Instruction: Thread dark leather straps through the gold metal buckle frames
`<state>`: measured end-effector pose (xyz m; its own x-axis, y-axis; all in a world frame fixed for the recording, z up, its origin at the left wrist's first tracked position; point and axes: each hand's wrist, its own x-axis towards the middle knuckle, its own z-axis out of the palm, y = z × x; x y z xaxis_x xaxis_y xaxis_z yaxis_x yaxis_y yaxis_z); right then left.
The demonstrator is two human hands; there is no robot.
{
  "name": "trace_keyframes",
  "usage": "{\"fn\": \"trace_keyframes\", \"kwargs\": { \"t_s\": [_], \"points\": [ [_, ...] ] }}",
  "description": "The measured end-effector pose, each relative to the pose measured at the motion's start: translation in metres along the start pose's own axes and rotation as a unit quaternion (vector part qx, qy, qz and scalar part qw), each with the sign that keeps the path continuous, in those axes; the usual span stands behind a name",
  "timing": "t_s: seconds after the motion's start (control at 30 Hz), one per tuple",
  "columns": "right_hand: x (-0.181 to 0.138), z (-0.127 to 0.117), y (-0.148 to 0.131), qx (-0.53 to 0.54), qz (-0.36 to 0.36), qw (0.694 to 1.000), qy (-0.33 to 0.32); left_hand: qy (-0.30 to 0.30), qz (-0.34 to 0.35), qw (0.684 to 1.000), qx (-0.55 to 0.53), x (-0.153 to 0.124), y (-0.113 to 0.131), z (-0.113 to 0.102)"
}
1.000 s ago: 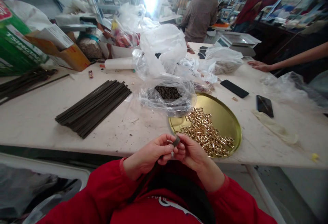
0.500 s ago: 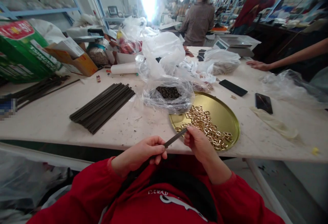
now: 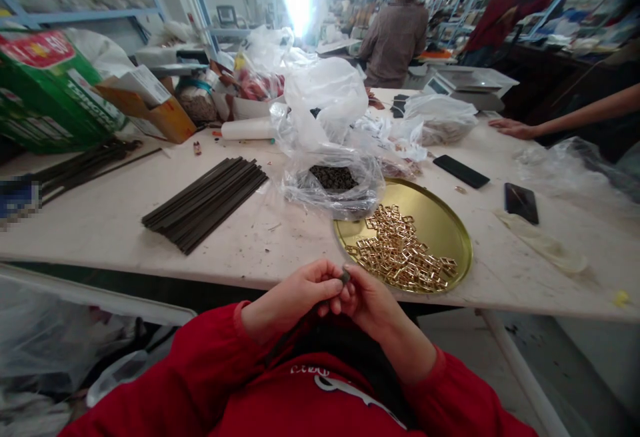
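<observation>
My left hand and my right hand meet at the table's front edge, both with fingers closed. Between their fingertips shows a short bit of a dark strap strip; the rest of it is mostly hidden by the fingers. Just beyond my right hand lies a round gold tray with a heap of small gold metal buckles. A stack of dark flat strips lies on the table to the left. Behind the hands, an open clear plastic bag holds many small dark pieces.
A black phone-like slab and a dark flat case lie at right. Plastic bags, a white roll and a green box stand farther back. Another person's hand rests on the table at far right.
My hands have come together, the left moving right and the right moving slightly left and down. The strip stretched between them earlier now shows only as a short end. The view has shifted slightly.
</observation>
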<state>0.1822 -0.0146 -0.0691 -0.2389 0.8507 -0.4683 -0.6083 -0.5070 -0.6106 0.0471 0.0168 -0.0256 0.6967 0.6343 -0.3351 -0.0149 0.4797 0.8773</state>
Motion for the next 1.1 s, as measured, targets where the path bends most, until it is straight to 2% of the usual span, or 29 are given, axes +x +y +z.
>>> {"fn": "trace_keyframes", "kwargs": {
  "t_s": [0.07, 0.17, 0.27, 0.33, 0.4, 0.5, 0.57, 0.7, 0.8, 0.97, 1.03, 1.1],
  "points": [
    [0.002, 0.000, 0.002, -0.017, -0.008, 1.000, -0.002, -0.002, -0.007, 1.000, -0.009, -0.001, -0.001, -0.001],
    [0.003, -0.001, -0.002, -0.101, -0.108, 0.987, 0.054, 0.007, -0.022, 1.000, -0.020, 0.000, -0.003, -0.004],
    [0.003, -0.004, -0.009, -0.238, -0.253, 0.926, 0.148, 0.021, -0.030, 0.999, -0.033, 0.002, -0.005, -0.007],
    [0.003, -0.007, -0.013, -0.300, -0.282, 0.899, 0.150, 0.026, -0.030, 0.998, -0.039, 0.003, -0.007, -0.009],
    [0.002, -0.010, -0.016, -0.268, -0.244, 0.924, 0.120, 0.029, -0.027, 0.998, -0.043, 0.004, -0.009, -0.009],
    [0.002, -0.012, -0.018, -0.104, -0.142, 0.982, 0.065, 0.025, -0.021, 0.998, -0.047, 0.004, -0.009, -0.009],
    [0.003, -0.012, -0.019, -0.019, -0.095, 0.995, 0.032, 0.015, -0.019, 0.998, -0.053, 0.003, -0.008, -0.009],
    [0.004, -0.008, -0.018, 0.055, -0.063, 0.996, 0.024, 0.010, -0.020, 0.998, -0.066, 0.003, -0.009, -0.011],
    [0.003, -0.006, -0.016, 0.051, -0.063, 0.996, 0.032, 0.012, -0.022, 0.998, -0.062, 0.003, -0.009, -0.012],
    [-0.005, -0.006, -0.013, -0.084, -0.193, 0.973, 0.093, 0.020, -0.028, 0.999, -0.030, 0.002, -0.008, -0.008],
    [-0.008, -0.004, -0.013, -0.077, -0.182, 0.977, 0.085, 0.020, -0.028, 0.999, -0.032, 0.003, -0.009, -0.007],
    [-0.009, -0.002, -0.013, -0.026, -0.133, 0.989, 0.059, 0.015, -0.025, 0.999, -0.037, 0.002, -0.009, -0.006]
  ]
}}
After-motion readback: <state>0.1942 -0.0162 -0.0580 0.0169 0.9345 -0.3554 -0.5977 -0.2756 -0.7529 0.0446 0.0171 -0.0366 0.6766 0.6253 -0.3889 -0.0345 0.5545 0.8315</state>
